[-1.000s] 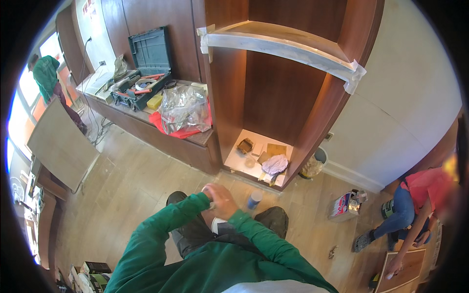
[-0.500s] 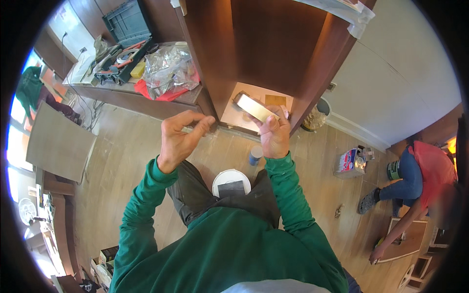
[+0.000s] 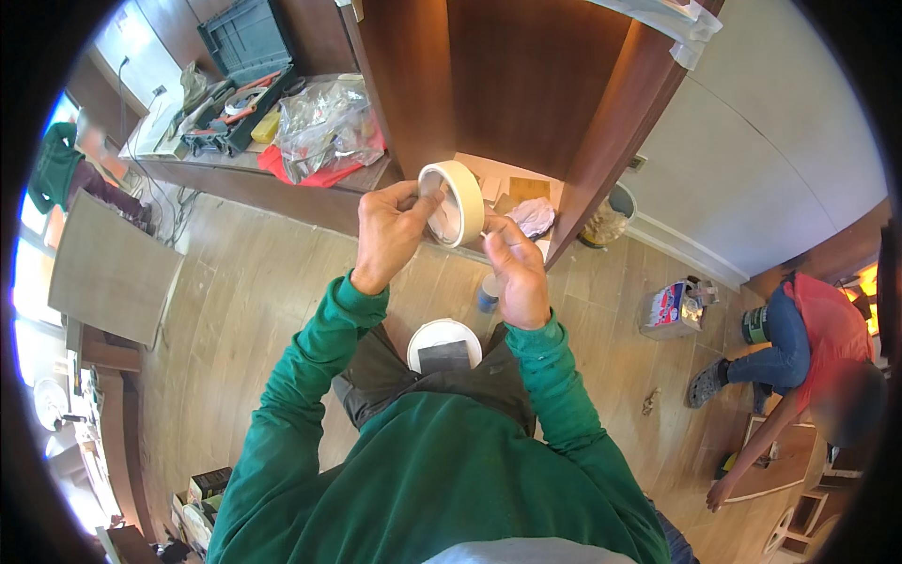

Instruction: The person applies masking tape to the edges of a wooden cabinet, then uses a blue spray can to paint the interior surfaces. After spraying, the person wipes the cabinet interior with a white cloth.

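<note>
The left hand (image 3: pixel 383 235) grips the cream tape roll (image 3: pixel 468 199) at its left rim, thumb at the core opening. The right hand (image 3: pixel 521 277) is positioned at the lower right edge of the roll, fingers bent; whether they pinch the tape cannot be determined. The roll is held on edge between both hands, in front of the brown cabinet (image 3: pixel 536 85). A crumpled pale cloth (image 3: pixel 533 216) lies on the cabinet bottom. A round white lid (image 3: pixel 422 344), bearing a dark sheet (image 3: pixel 444 358), is located between the person's legs. An open toolbox (image 3: pixel 247 42) rests on the counter (image 3: pixel 211 177).
</note>
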Tool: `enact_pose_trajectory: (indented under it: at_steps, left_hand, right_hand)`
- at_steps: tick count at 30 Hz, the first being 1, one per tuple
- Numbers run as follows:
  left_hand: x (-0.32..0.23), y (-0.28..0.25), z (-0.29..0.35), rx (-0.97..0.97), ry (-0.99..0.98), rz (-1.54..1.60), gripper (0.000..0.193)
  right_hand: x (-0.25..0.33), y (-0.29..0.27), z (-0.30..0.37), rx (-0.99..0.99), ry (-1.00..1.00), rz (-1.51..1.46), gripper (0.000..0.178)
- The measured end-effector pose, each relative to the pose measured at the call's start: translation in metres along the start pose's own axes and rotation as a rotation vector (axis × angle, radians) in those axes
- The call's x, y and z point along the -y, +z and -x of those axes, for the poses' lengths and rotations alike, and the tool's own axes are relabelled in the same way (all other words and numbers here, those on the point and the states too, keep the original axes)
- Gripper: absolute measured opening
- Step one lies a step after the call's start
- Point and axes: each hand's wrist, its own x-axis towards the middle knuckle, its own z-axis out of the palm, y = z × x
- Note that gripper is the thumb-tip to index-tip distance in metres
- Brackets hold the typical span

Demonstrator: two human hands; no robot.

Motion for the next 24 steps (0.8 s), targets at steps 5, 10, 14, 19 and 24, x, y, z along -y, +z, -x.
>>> enact_pose_trajectory:
  at_steps: [5,10,14,19,24]
  left_hand:
    - [0.004,0.004,0.007,0.25,-0.268,0.301,0.028]
    - [0.001,-0.002,0.007,0.043,0.062,0.173,0.032]
    - [-0.02,-0.009,0.006,0.055,0.216,0.071,0.034]
    - [0.001,-0.007,0.001,0.005,0.039,0.054,0.025]
    - [0.002,-0.002,0.01,0.077,-0.155,0.255,0.022]
  right_hand:
    - [0.015,0.016,0.003,0.039,0.02,-0.051,0.038]
    - [0.018,0.016,0.003,0.012,0.035,-0.109,0.037]
    - [0.017,0.015,0.004,0.07,0.099,-0.091,0.039]
    - [0.015,0.021,0.005,0.089,0.047,-0.034,0.032]
    - [0.007,0.015,0.009,0.099,-0.051,0.18,0.025]
